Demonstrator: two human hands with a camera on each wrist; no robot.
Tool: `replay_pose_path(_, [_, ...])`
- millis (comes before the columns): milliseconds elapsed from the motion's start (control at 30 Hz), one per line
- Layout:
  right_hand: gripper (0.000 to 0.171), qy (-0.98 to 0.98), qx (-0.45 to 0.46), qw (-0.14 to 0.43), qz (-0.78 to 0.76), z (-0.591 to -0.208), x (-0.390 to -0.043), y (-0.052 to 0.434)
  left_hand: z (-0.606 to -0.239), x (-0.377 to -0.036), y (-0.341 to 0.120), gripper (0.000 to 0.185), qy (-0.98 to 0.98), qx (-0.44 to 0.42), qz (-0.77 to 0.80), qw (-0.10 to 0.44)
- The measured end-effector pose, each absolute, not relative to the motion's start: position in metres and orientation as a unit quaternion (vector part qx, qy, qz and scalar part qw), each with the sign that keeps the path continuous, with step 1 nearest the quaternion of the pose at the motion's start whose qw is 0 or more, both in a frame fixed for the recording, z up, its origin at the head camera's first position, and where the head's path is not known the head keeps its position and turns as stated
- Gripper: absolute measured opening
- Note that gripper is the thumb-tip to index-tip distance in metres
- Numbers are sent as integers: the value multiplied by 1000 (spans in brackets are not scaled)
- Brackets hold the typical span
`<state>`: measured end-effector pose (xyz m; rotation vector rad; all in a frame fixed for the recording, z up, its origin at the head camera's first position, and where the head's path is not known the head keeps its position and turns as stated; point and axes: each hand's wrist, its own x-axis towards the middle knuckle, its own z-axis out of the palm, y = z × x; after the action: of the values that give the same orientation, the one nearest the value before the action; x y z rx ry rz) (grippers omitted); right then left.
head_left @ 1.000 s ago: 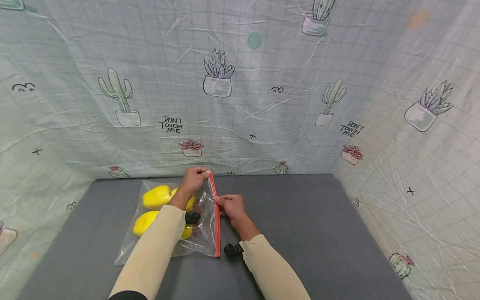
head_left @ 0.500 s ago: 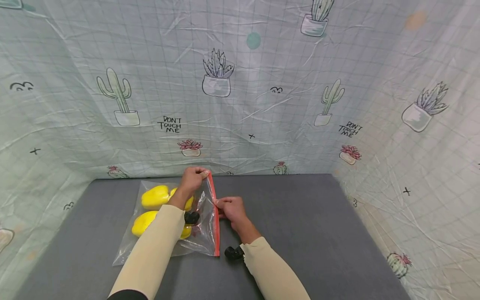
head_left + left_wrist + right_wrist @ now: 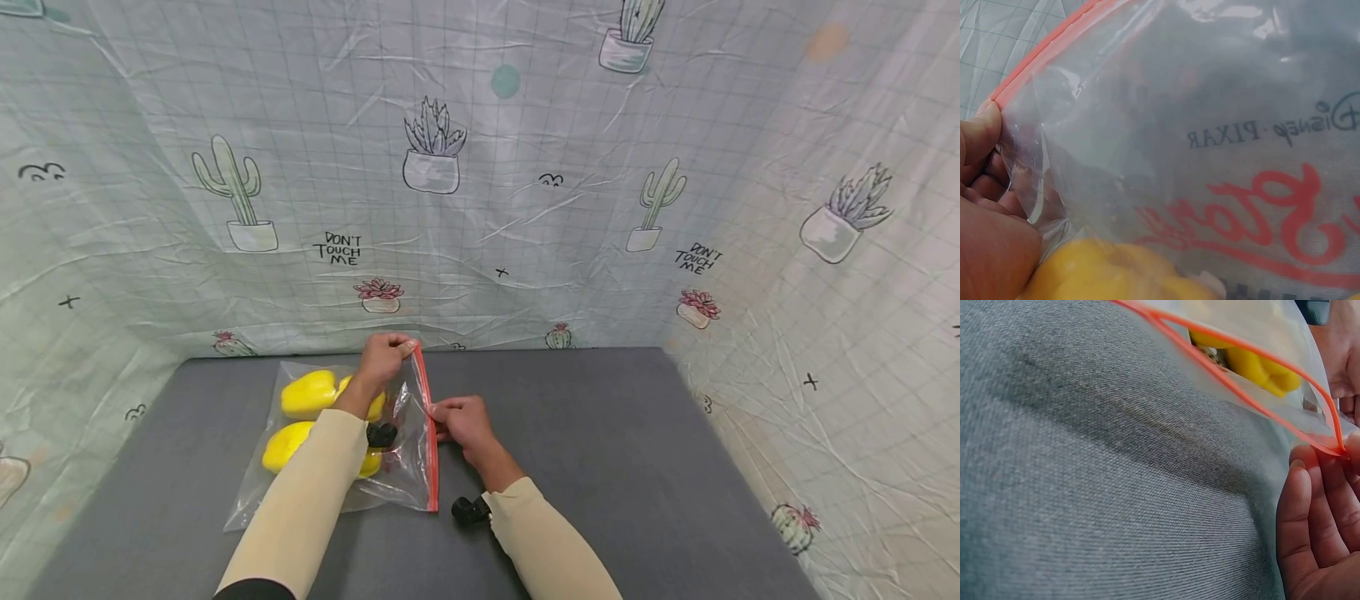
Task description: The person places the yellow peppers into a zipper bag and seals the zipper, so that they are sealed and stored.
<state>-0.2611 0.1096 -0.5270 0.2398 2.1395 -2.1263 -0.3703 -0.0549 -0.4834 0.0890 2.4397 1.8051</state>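
— Head view first: what do we have under our hands?

— A clear zip bag [image 3: 352, 442] lying flat on the grey table [image 3: 600, 450], with a red seal strip [image 3: 429, 433] running along its edge on the side toward our right hand [image 3: 461, 421]. Our left hand [image 3: 382, 360] pinches the far corner of that strip between thumb and curled fingers, and lifts it a little off the table.

— And the right?

— Its fingertips pinch the strip part way along, nearer to us than the left hand's hold. From the right wrist view we see the strip [image 3: 1235, 369] parted into two red lines beyond the hand, meeting right at the fingers [image 3: 1310, 506], so the mouth is closed at the pinch and open past it.

— How does the bag look up close?

— Thin, glossy and creased. From the left wrist view we read mirrored "Disney · Pixar" lettering [image 3: 1272, 128] in dark print and a big red script word [image 3: 1260, 219] below it, seen through the film. The thumb [image 3: 979, 134] presses right at the strip's end.

— What's inside?

— Yellow peppers [image 3: 311, 392], smooth and bright, lying just behind and beneath our left wrist. One of them [image 3: 1260, 365] shows through the open mouth ahead of the right hand.

— Around it all?

— A pale cactus-print sheet [image 3: 480, 192] hangs behind and beside the table.
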Motion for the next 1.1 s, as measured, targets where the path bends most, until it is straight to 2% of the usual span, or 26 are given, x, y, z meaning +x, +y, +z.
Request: replay_pose_path(1100, [21, 727, 37, 94, -679, -529, -238, 118, -485, -370, -58, 31, 790, 22, 610, 54])
